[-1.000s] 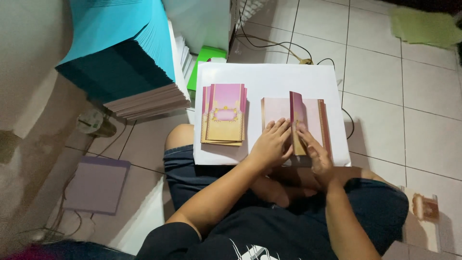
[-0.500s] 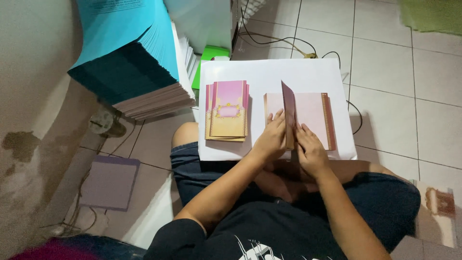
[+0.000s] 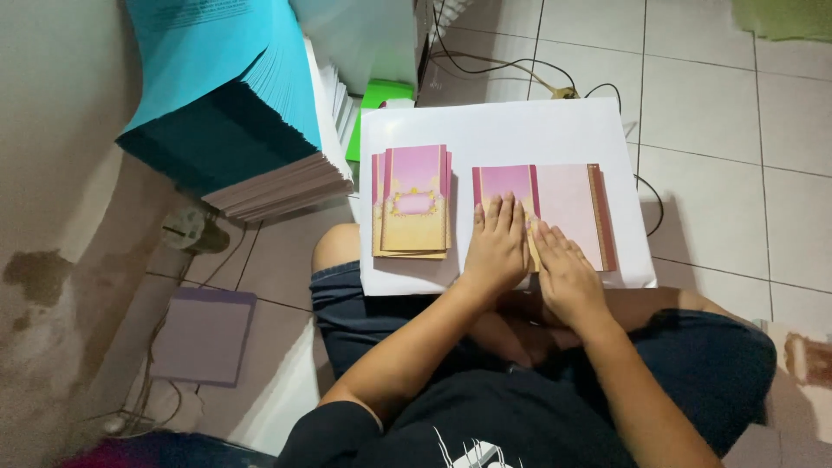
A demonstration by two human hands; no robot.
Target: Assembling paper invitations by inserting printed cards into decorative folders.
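A pink and gold card (image 3: 563, 204) lies on the white board (image 3: 494, 130) across my lap. Its left flap is folded down flat and its right part lies open, showing a pale pink inside with a dark red edge strip. My left hand (image 3: 496, 247) presses flat on the folded left flap, fingers together. My right hand (image 3: 563, 269) rests flat beside it on the card's lower middle. A small stack of folded pink and gold cards (image 3: 412, 201) sits on the board to the left of my hands.
A tall stack of teal-edged sheets (image 3: 234, 104) leans at the left. A green object (image 3: 381, 94) lies behind the board. Black cables (image 3: 520, 69) run over the tiled floor. A grey-violet flat piece (image 3: 204, 334) lies on the floor at lower left.
The card's left flap stood upright half a second ago and now lies flat under my left hand. Both hands have spread out flat on the card.
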